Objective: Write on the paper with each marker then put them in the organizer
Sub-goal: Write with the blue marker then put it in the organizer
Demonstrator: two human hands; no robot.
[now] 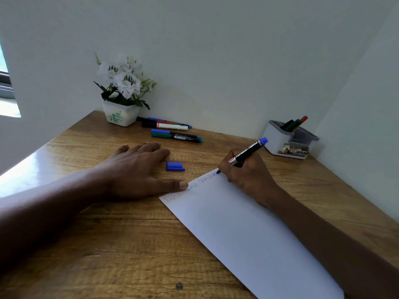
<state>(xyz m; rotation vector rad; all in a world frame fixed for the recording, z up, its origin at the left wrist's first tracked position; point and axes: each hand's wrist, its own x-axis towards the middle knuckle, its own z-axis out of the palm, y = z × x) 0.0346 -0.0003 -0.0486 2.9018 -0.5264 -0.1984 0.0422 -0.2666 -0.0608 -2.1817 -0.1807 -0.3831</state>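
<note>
A person's right hand (248,173) grips a blue marker (246,153), fingers closed round the barrel, its tip touching the far edge of a white paper (248,234) that lies at an angle on a wooden bench (129,244). The marker's blue rear end tilts up toward 1 o'clock. Faint words in red and darker ink run along the paper's far edge, to the left of the tip; the lettering is too small to read surely.

The left hand (138,169) lies flat and spread on the bench at 9 o'clock from the paper, holding nothing, its thumb pressing the paper's near-left corner. A loose blue cap (174,166) rests on the bench between the two hands, just beyond the paper's edge.

At 12 o'clock, against the wall, several capped markers (172,131) lie side by side, among them blue, green and one with a white barrel. Beside them at 11 o'clock stands a white pot (121,116) of white flowers. At 2 o'clock a grey-and-white organizer (278,139) stands in the corner with three markers upright in its rear compartment, showing black, green and red ends.
</note>
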